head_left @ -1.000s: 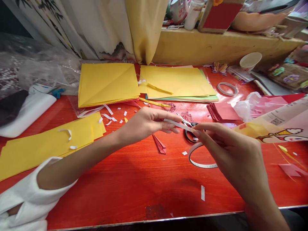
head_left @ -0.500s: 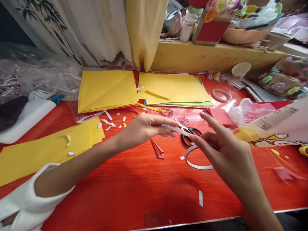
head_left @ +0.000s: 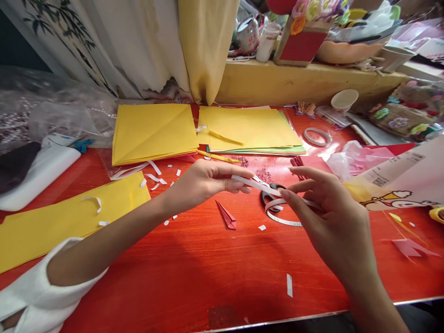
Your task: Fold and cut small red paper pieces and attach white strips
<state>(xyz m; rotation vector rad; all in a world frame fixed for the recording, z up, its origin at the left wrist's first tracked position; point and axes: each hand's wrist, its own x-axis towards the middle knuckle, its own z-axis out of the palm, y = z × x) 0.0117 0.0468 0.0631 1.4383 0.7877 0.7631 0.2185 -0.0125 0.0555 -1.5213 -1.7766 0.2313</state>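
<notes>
A narrow white tape strip (head_left: 259, 186) stretches between both hands. My left hand (head_left: 220, 179) pinches its left end between thumb and fingers. Thumb and finger of my right hand (head_left: 321, 210) close on the strip farther right, where it runs into a loose loop of tape (head_left: 285, 222) hanging beneath; part of the loop is hidden by the fingers. Scissors with black handles (head_left: 266, 199) lie behind the strip, partly covered. A small folded red paper piece (head_left: 227, 215) rests on the red table below my left hand.
Yellow paper stacks (head_left: 154, 132) (head_left: 249, 125) lie at the back, yellow strips (head_left: 69, 215) at the left. White scraps dot the red table (head_left: 166, 277). A tape roll (head_left: 317, 137), a paper cup (head_left: 344, 100) and a printed bag (head_left: 398, 178) are at the right.
My right hand has shifted slightly right and its fingers have curled in more. The hanging tape loop has risen a little and changed shape. My left hand keeps its pinch.
</notes>
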